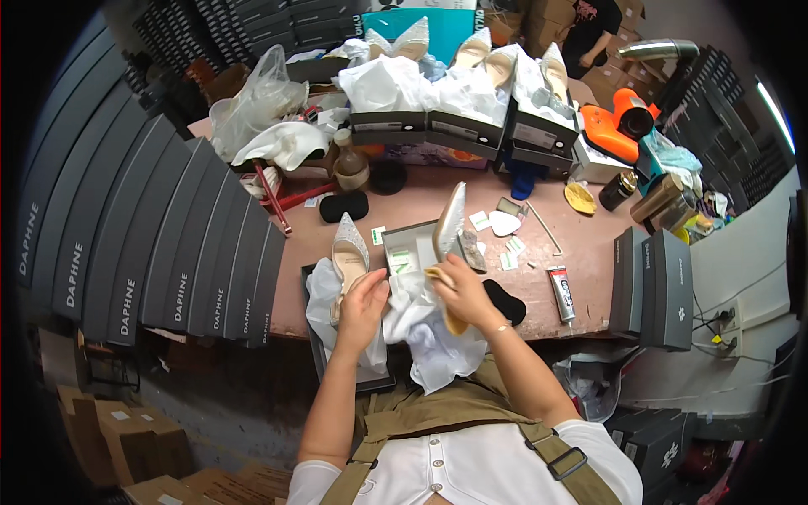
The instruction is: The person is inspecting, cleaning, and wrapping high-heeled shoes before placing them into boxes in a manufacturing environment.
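Observation:
My right hand [465, 296] is closed round the heel end of a pale, glittery pointed shoe [450, 225], which stands toe up. A yellow cloth [455, 324] is bunched in the same hand. My left hand [364, 305] is beside a second pointed shoe [349, 254], its fingers loosely curved with nothing seen in them. That shoe lies on white tissue paper [323, 290] over a dark box part [315, 343]. Between my hands an open shoe box [410, 237] holds small green-and-white packets and crumpled white tissue [410, 305].
Stacked dark shoe boxes [172, 244] wall off the left; two more [669, 290] stand at the right edge. Behind are open boxes with shoes [463, 126], a glass bottle [350, 164] and an orange tool [619, 126]. A glue tube [561, 295] lies at right.

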`<action>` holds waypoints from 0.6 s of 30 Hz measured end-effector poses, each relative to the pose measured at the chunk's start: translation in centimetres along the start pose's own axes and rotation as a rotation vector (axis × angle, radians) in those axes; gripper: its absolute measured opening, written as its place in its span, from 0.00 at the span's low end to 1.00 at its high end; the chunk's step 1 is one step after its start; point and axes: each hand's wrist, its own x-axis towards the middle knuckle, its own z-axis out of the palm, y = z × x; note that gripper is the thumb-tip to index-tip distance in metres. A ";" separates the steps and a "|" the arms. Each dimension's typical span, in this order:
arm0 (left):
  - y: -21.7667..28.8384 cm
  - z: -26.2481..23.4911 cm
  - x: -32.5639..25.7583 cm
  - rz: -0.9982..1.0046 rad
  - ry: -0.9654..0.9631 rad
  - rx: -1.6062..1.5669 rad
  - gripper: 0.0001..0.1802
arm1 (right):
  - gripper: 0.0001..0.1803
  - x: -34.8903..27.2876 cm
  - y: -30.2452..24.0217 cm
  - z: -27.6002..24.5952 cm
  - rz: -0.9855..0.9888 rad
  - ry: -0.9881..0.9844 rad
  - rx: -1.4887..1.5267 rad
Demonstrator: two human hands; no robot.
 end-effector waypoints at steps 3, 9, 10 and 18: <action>-0.6 1.4 0.8 -0.178 -0.187 -0.320 0.27 | 0.11 -0.2 -2.3 -4.9 0.030 -0.185 0.376; 2.3 8.3 1.3 -0.190 -0.443 -0.553 0.25 | 0.14 -3.5 -0.7 -5.5 0.318 -0.089 0.992; 2.8 9.1 0.8 -0.159 -0.399 -0.626 0.25 | 0.16 -3.9 0.9 -5.0 0.356 -0.106 1.017; 0.8 6.6 -0.4 -0.083 -0.365 -0.693 0.20 | 0.14 -6.1 -3.1 -4.1 0.125 0.083 0.760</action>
